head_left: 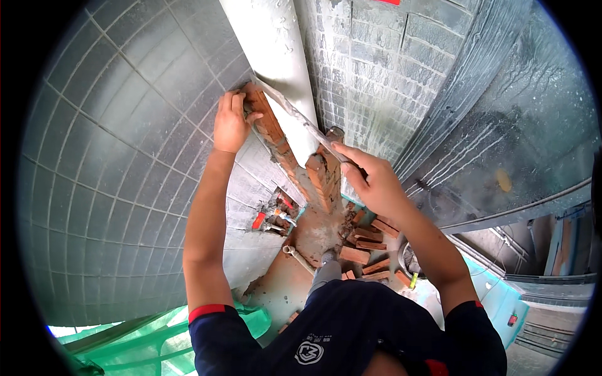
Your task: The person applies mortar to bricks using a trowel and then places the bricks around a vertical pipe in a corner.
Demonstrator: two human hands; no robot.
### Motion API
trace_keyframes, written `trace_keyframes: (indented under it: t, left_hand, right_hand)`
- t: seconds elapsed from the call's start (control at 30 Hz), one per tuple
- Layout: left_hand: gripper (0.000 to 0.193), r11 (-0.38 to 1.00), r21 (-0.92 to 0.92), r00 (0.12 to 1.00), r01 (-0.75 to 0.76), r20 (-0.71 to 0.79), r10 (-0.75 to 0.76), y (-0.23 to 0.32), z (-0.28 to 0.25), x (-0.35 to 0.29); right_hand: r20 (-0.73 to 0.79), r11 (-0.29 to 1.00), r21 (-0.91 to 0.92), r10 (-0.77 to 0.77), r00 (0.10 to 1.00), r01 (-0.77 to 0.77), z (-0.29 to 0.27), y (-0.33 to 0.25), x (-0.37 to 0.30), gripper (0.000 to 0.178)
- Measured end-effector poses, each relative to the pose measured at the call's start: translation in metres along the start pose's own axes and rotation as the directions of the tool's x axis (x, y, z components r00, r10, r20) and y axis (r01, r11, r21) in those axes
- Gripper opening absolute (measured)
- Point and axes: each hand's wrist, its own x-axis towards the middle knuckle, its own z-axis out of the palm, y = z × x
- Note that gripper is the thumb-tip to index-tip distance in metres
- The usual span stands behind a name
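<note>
My left hand (232, 125) is closed round the edge of a reddish brick (256, 97) at the top of a narrow brick wall (280, 145), against the tiled wall. In my right hand (379, 185) is a long, narrow, grey mortar-smeared blade (295, 113), its handle inside my fingers. The blade slants up and left across a thick white pipe (273, 47), and its far end is close to the brick under my left hand. A second brick face (324, 178) meets the first near the pipe's foot. The mortar joints are partly hidden by the blade and pipe.
Loose bricks (367, 241) lie on the floor below my right forearm, beside a bucket (411, 258). Pipe fittings (279, 216) stick out of a broken hollow in the left wall. A white pipe stub (295, 254) rises near my foot. Green netting (169, 344) hangs at lower left.
</note>
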Motion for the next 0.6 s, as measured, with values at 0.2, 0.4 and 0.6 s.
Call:
trace_keyframes:
  t: [0.2, 0.4, 0.6]
  left_hand:
    - [0.051, 0.999, 0.016, 0.998, -0.044, -0.048, 0.044, -0.004, 0.001, -0.002]
    - [0.051, 0.996, 0.027, 0.996, -0.085, -0.023, 0.086, 0.0, 0.001, 0.006]
    - [0.049, 0.997, 0.028, 0.993, -0.074, 0.094, 0.072, 0.001, -0.006, 0.015]
  right_hand:
    - [0.216, 0.925, -0.083, 0.381, 0.899, -0.372, 0.023, 0.056, -0.086, 0.03]
    - [0.197, 0.879, -0.272, 0.448, 0.872, -0.39, 0.08, 0.107, -0.13, 0.033]
    - [0.254, 0.813, -0.457, 0.507, 0.824, -0.36, 0.112, 0.095, -0.069, 0.03]
